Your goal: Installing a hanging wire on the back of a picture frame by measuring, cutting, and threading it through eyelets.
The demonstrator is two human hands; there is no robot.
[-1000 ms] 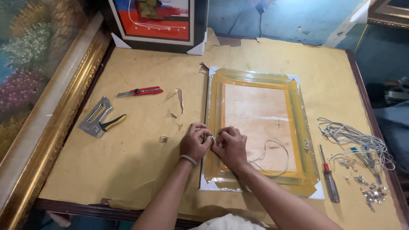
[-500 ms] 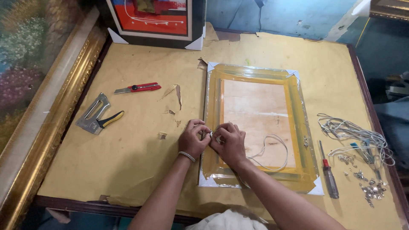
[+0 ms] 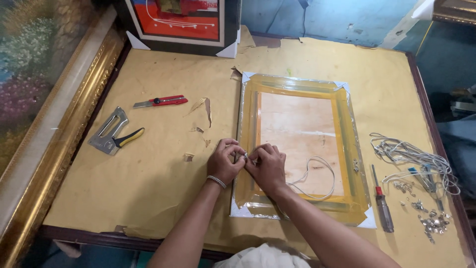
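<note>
Both hands are working at the left rail of the yellow plastic-wrapped picture frame [image 3: 302, 149] lying face down on the paper-covered table [image 3: 148, 173]; left hand [image 3: 224, 161] and right hand [image 3: 267, 166] are pinching a small metal fitting [image 3: 245, 156] between clenched fingertips, grip closed on it. A white cord [image 3: 312, 178] is trailing from the right hand across the frame's wooden backing. Red utility knife [image 3: 161, 101], grey staple gun [image 3: 111, 133], red-handled screwdriver [image 3: 383, 203] and loose wire bundle [image 3: 411, 156] are lying apart on the table.

yellow wrapped frame [image 3: 301, 149] with a pale wood back, red box cutter [image 3: 161, 101], yellow-handled grey staple gun [image 3: 113, 136], red-and-black screwdriver [image 3: 383, 206], tan paper tabletop [image 3: 148, 173].
</note>
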